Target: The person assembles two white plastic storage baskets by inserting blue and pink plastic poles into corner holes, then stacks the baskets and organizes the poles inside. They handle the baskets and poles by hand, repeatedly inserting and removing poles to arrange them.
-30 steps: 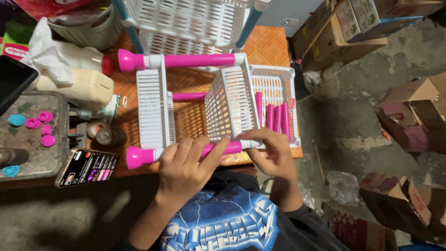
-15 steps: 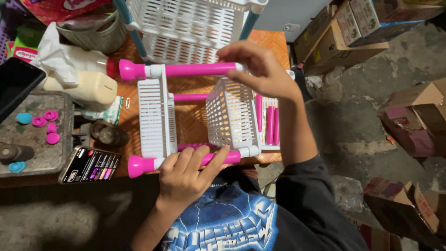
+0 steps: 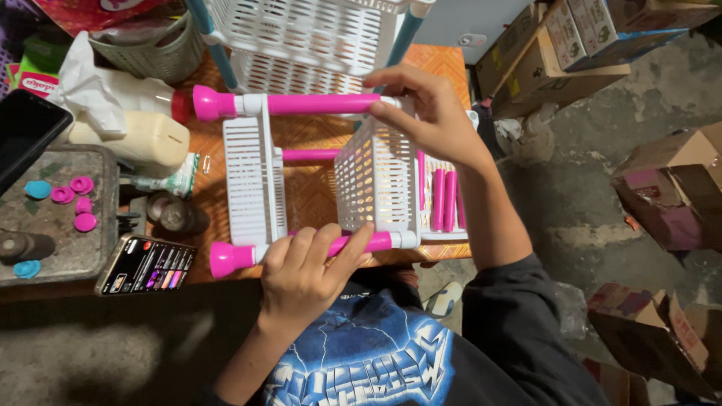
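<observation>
Head view. Item: white slatted plastic rack [image 3: 316, 188], partly assembled, lying on its side on an orange wooden table [image 3: 444, 64], in the middle of the scene.

- Far pink tube [image 3: 301, 103]: ran left to right along the rack's far edge. Right hand [image 3: 429, 113] pinched its right end at a white corner joint, thumb below, fingers curled over the top.
- Near pink tube [image 3: 233, 257]: ran along the rack's near edge. Left hand [image 3: 308, 274] lay over its middle, fingers pressed together and closed around it.
- Right slatted panel [image 3: 376, 184]: stood upright between the two tubes, just beside both hands.
- Left slatted panel [image 3: 252, 184]: upright, joined to both tubes.
- Flat white tray [image 3: 425, 229]: right of the rack, touching it; held three loose pink tubes [image 3: 447, 199] lying side by side.
- Second white slatted rack with blue posts [image 3: 308, 34]: far side of the table, close behind the work.
- Left of the rack: cream plastic bottle [image 3: 143, 139] on its side, with a white crumpled cloth [image 3: 90, 90] over it.
- Grey tray [image 3: 64, 248]: far left; held pink caps [image 3: 75, 199] and blue caps [image 3: 36, 189].
- Phone [image 3: 147, 265]: lit screen, near left table edge.
- Woven basket [image 3: 150, 49]: far left corner.
- Cardboard boxes [image 3: 587, 37]: on the concrete floor, right side, well apart from the table.
</observation>
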